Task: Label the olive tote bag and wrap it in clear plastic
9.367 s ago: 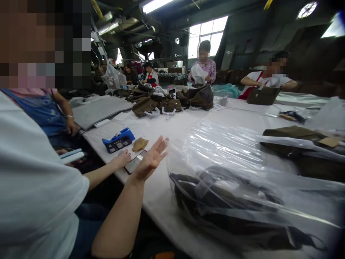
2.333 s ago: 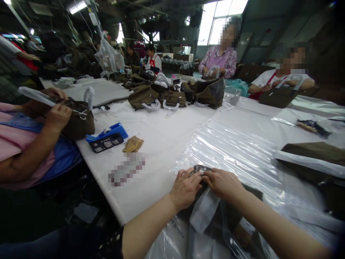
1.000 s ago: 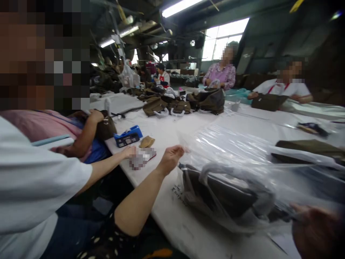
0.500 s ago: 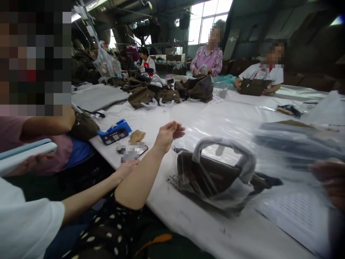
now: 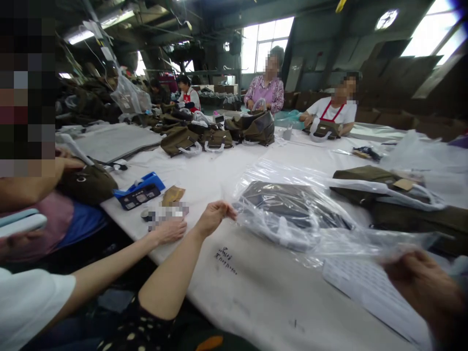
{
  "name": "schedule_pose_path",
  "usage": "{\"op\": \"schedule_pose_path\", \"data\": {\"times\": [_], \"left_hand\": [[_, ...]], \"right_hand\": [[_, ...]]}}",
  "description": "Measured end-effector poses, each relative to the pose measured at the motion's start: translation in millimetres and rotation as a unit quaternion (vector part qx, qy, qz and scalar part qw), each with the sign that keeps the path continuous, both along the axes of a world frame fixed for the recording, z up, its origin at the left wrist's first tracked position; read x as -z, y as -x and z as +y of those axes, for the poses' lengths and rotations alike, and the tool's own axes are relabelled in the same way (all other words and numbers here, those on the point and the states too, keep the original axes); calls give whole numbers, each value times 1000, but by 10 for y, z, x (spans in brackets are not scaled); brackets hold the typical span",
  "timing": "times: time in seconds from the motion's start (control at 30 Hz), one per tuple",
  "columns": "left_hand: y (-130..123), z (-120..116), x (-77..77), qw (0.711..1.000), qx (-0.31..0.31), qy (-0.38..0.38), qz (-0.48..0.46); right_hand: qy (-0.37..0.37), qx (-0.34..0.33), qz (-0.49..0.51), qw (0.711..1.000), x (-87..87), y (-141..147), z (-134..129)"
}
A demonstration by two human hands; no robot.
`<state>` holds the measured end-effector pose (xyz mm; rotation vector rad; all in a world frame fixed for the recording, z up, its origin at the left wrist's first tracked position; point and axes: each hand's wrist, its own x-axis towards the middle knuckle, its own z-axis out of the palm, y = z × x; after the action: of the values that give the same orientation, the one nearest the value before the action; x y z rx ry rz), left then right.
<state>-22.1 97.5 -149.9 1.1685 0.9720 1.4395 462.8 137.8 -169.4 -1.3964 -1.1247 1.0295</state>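
A dark olive handbag (image 5: 281, 192) lies on its side inside a clear plastic bag (image 5: 340, 243), its wrapped handles toward me. My left hand (image 5: 215, 217) is closed in a pinch on the left edge of the plastic bag's mouth. On the far right my right hand (image 5: 420, 287), a little blurred, has its fingers closed on the other end of the same edge. The plastic is stretched between both hands, just in front of the handbag. Under the right side of the plastic lies a white printed sheet (image 5: 376, 292).
More olive bags (image 5: 365, 180) lie at the right on the white table (image 5: 252, 292). A co-worker's hand (image 5: 171, 229) rests left of my forearm, near a blue holder (image 5: 146, 187). Across the table are several handbags (image 5: 252, 129) and people.
The handbag has gone from upright with its handles up to lying down, handles toward me. The plastic's edge is now drawn taut between my hands. The view has shifted to the right.
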Motion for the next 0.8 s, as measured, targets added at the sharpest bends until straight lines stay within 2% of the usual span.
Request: {"op": "schedule_pose_path", "data": {"times": [0.07, 0.1, 0.17, 0.23, 0.3, 0.37, 0.4, 0.47, 0.5, 0.53, 0.57, 0.6, 0.67, 0.73, 0.8], "left_hand": [[-74, -212, 387, 999, 11, 37, 25], [-101, -315, 533, 997, 20, 55, 42], [-117, -519, 720, 992, 45, 89, 81], [-80, -721, 789, 984, 73, 117, 113], [-6, -907, 788, 971, 113, 128, 165], [78, -1055, 765, 943, 165, 115, 266], [116, -1111, 754, 922, 188, 100, 323], [174, -1188, 736, 882, 218, 68, 413], [193, -1212, 728, 871, 223, 57, 433], [204, -1230, 718, 866, 225, 47, 444], [210, -1243, 709, 864, 223, 38, 450], [211, -1254, 700, 863, 221, 29, 453], [204, -1271, 698, 865, 213, 7, 454], [190, -1278, 723, 871, 204, -20, 447], [172, -1265, 765, 882, 188, -41, 430]], "right_hand": [[96, -9, 110, 989, 404, 166, -287], [125, -20, 121, 985, 592, 214, -400], [156, -53, 101, 981, 899, 197, -560], [168, -108, 60, 978, 1042, 48, -640], [188, -202, -19, 961, 963, -120, -670], [179, -272, -142, 935, 691, -139, -712], [149, -284, -207, 924, 521, -51, -760], [35, -283, -292, 913, 227, 333, -938], [-8, -307, -313, 899, 148, 600, -1068], [-28, -356, -334, 872, 132, 883, -1216], [-35, -427, -350, 833, 184, 1154, -1372], [-57, -457, -368, 807, 301, 1388, -1522], [-99, -445, -418, 786, 675, 1690, -1757], [-136, -398, -444, 791, 1116, 1777, -1865], [-163, -363, -438, 806, 1471, 1740, -1882]]}}
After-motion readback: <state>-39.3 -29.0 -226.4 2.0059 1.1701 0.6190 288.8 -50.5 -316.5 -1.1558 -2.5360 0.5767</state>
